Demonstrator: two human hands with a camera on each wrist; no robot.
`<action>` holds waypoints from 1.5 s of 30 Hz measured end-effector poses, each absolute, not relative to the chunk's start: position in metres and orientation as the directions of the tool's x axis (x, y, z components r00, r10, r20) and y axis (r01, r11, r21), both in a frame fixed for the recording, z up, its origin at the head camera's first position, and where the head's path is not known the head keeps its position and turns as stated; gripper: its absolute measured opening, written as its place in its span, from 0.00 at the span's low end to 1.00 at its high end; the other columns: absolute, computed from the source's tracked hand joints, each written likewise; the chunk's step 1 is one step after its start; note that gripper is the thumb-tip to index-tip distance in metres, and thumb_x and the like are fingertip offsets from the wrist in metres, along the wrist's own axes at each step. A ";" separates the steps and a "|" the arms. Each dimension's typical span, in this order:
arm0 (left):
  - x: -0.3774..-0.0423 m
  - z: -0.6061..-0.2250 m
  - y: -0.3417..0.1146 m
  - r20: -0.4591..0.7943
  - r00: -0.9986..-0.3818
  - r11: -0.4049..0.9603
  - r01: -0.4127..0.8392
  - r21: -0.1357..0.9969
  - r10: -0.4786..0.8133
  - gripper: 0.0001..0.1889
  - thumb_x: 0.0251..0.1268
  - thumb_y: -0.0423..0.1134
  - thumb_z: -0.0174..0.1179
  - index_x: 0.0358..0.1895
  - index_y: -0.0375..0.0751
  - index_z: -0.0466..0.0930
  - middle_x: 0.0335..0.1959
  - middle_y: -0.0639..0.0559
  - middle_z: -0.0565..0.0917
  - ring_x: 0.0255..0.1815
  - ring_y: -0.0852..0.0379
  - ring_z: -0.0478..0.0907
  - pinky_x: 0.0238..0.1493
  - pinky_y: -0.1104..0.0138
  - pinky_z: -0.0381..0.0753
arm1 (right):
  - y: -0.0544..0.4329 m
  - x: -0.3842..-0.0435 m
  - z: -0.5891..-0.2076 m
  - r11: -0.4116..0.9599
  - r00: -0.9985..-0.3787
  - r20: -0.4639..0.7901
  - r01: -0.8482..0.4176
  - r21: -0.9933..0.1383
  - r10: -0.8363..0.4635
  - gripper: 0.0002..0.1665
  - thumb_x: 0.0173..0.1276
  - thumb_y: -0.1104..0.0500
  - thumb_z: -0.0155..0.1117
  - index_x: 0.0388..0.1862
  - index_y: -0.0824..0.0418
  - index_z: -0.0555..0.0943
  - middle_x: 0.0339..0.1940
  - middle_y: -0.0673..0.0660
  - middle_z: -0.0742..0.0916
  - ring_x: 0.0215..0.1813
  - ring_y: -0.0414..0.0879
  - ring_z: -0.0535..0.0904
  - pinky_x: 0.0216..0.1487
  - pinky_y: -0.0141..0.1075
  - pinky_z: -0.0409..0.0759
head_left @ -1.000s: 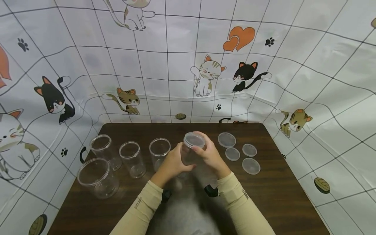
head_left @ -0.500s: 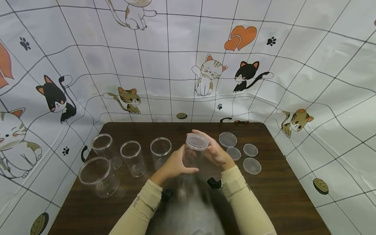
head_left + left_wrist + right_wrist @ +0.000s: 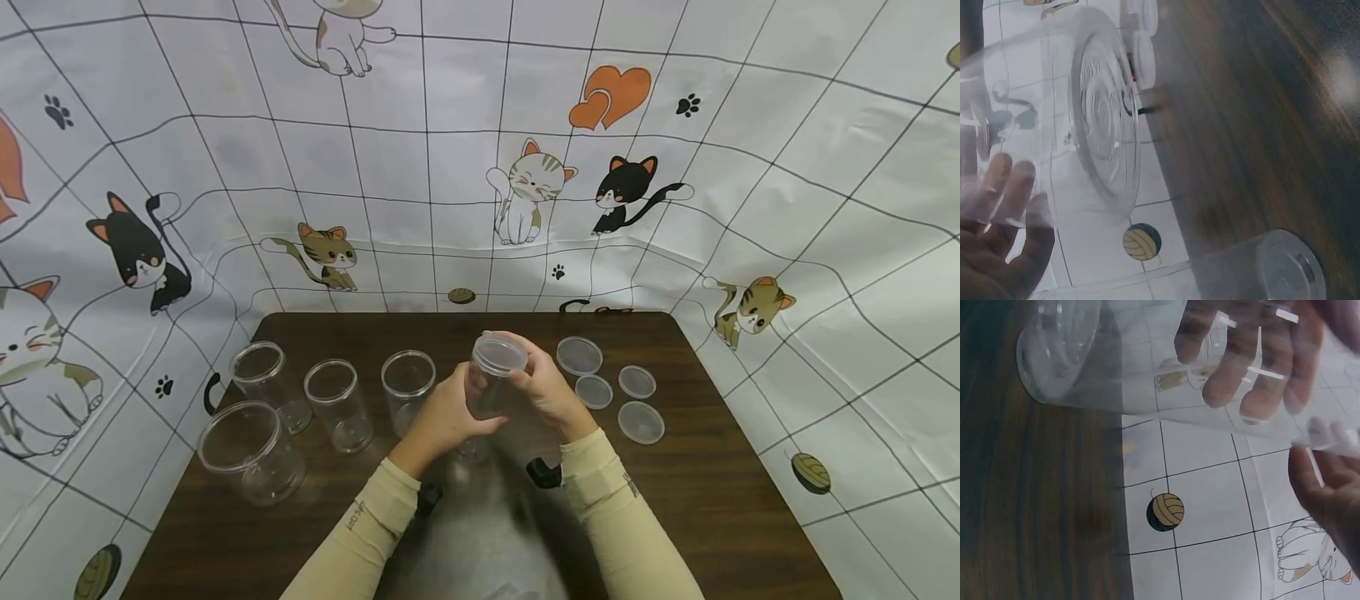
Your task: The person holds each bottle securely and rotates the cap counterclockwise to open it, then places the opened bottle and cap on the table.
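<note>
Over the middle of the table, both hands hold a clear plastic jar upright, slightly tilted, with a translucent lid on its top. My left hand grips the jar's body from the left, thumb across the near side. On the other side, my right hand holds the upper part, its thumb near the lid's rim and its other fingers behind. In the left wrist view the jar's ridged base shows above the tabletop. Fingers show through the clear wall in the right wrist view.
Several open clear jars stand at the left, including a wide one in front and a slimmer one behind. Several loose lids lie at the right, one nearest. Cat-print sheeting rises behind the dark wooden table.
My right hand's fingers shift about the lid; the thumb, hidden half a second ago, shows near the rim again. The jar swung slightly right, then back left. The left hand keeps its grip.
</note>
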State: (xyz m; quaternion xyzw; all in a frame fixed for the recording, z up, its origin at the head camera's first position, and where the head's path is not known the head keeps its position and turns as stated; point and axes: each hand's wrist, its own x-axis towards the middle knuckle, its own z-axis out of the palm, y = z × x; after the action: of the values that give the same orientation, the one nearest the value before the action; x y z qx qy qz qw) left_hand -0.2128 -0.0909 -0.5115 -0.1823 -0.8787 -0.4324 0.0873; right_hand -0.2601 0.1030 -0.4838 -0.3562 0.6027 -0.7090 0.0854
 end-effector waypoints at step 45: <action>-0.214 -0.516 -0.098 0.294 -0.870 0.364 0.442 0.820 0.396 0.38 0.48 0.44 0.81 0.61 0.40 0.69 0.50 0.54 0.83 0.50 0.55 0.81 0.48 0.61 0.82 | 0.109 -0.272 -0.487 -0.448 -0.504 0.431 -0.095 -0.889 -0.749 0.58 0.72 0.38 0.63 0.82 0.68 0.47 0.74 0.54 0.72 0.74 0.48 0.67 0.73 0.42 0.64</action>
State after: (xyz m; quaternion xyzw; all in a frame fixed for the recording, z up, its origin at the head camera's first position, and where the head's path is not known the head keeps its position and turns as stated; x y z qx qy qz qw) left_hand -0.2139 -0.0984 -0.5161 -0.2539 -0.8254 -0.5038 0.0230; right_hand -0.2715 0.1094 -0.4874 -0.4443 0.4747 -0.7256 0.2254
